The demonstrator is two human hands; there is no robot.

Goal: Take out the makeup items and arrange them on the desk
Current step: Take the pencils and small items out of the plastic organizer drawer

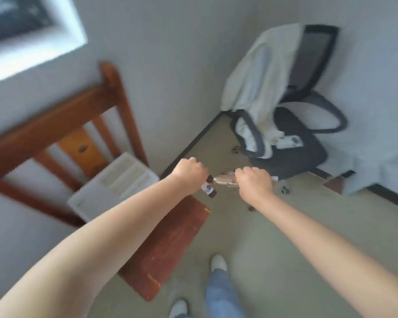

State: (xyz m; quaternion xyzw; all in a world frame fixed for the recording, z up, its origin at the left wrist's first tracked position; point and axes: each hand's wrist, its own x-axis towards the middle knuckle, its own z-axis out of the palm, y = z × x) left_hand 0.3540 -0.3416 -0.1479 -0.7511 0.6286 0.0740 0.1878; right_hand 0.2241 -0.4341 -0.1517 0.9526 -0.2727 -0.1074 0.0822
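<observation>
Left grip: the left hand [189,173] is curled into a fist round a small dark bottle [209,190]; its white-labelled lower end sticks out below the knuckles, tilted down toward the right.
Right grip: the right hand [254,183] is closed round a clear, pale bottle [225,180] that lies roughly level, dark cap end pointing at the left hand; a white tip [274,178] shows past the far side of the fist, and I cannot tell whether it belongs to the same bottle or to a second item.
Relation of the two: the bottles nearly meet between the fists; touching or just apart is not clear through the blur.
Where the items are: both are carried in the air, over the floor [274,237] just beyond the front right corner of the wooden chair [168,246] seat; neither rests on anything.
Source: a white plastic tray [115,187] sits on the back of the chair seat, against the backrest; its contents cannot be read.
Surroundings: a black office chair [303,154] draped with pale cloth [262,72] stands in the room corner; the person's legs and white shoes show at the bottom edge.
Desk: not certainly in view.
Step in hand: items appear taken out and in transit.
Next move: probably turning to find the desk, then setting each bottle down upright, one hand at a time.
</observation>
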